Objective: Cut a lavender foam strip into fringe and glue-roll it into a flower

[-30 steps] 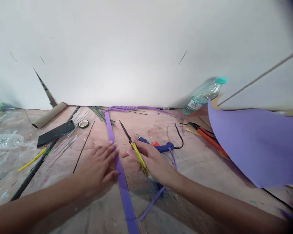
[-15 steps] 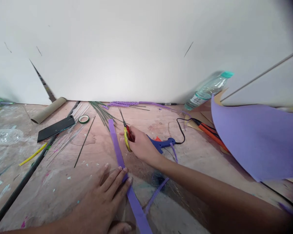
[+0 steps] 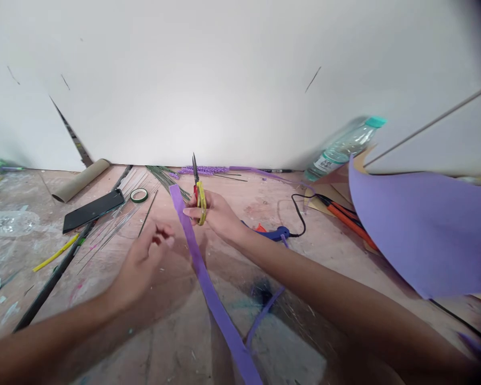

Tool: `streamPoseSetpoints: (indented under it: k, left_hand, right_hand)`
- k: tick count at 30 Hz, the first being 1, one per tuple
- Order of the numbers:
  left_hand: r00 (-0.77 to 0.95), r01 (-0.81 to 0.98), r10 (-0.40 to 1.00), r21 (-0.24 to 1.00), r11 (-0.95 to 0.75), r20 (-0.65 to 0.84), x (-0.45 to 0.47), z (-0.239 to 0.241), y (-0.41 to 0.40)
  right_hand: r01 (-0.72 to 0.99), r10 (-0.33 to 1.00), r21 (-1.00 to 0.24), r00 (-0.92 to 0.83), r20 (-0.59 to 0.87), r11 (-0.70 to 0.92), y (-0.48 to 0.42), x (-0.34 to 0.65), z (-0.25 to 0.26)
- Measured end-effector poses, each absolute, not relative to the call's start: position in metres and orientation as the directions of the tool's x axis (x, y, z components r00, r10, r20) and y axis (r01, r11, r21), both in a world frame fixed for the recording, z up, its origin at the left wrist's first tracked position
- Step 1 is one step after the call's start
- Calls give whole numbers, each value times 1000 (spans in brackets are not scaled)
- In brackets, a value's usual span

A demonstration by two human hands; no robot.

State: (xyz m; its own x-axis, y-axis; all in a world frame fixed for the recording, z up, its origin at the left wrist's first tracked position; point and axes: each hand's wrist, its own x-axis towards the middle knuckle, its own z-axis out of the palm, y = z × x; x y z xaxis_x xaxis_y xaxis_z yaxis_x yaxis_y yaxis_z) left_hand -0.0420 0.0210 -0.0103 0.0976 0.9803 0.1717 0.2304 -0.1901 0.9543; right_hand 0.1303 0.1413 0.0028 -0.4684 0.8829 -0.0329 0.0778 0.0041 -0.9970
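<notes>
A pair of scissors [image 3: 201, 203] with red and yellow handles is held in my right hand [image 3: 216, 214], blades pointing up and away from me. The fingertips of that hand meet the edge of a long purple strip [image 3: 202, 272] near its far end; I cannot tell whether they pinch it. The strip runs toward me past the bottom edge of the view. Left of the strip, my left hand [image 3: 150, 246] is raised over the table with fingers loosely curled and apart, no object visible in it. A glue gun [image 3: 274, 234] with a blue body lies partly behind my right forearm.
Green stems [image 3: 158, 174] and purple flower sprigs [image 3: 202, 170] lie along the wall. At left are a phone [image 3: 94, 210], a tape roll [image 3: 139, 195], a cardboard tube [image 3: 82, 181] and thin wires. A large purple sheet [image 3: 425, 230] and a bottle [image 3: 344, 149] stand right.
My left hand has let go of the strip, lifting away to the left and forward. My right hand has turned the scissors upright and moved slightly left to the strip's far end.
</notes>
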Motion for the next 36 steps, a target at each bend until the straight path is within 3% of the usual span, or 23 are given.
streamPoseSetpoints:
  k: [2,6,13,23,27,32,36]
  left_hand:
    - [111,116,980,977,-179,167,-46,0,44]
    - [297,-76,945,990,-119,136,-37,19,63]
    - [402,-200,909,979,-32,112,-20,21,63]
    - [358,-131,933,991,8,39,-13,16,63]
    - [250,-105,967,994,-12,38,-23,33,54]
    - [-67,-127,991,984,-125,117,-37,67,45]
    - [-14,-21,1000,1000,11,-11,-20,40,37]
  right_hand:
    - [-43,868,-999,-496,24,3,133,134,15]
    - [-213,843,-977,-526,111,-4,122,142,31]
    - [-305,838,-952,-520,167,1,113,155,32]
    - [-248,853,-969,-503,138,11,97,157,36]
    - [-201,885,-979,-449,124,35,89,167,37]
    - [-88,847,-994,-531,-12,-69,75,187,28]
    - [46,801,-988,-580,-148,-150,55,195,15]
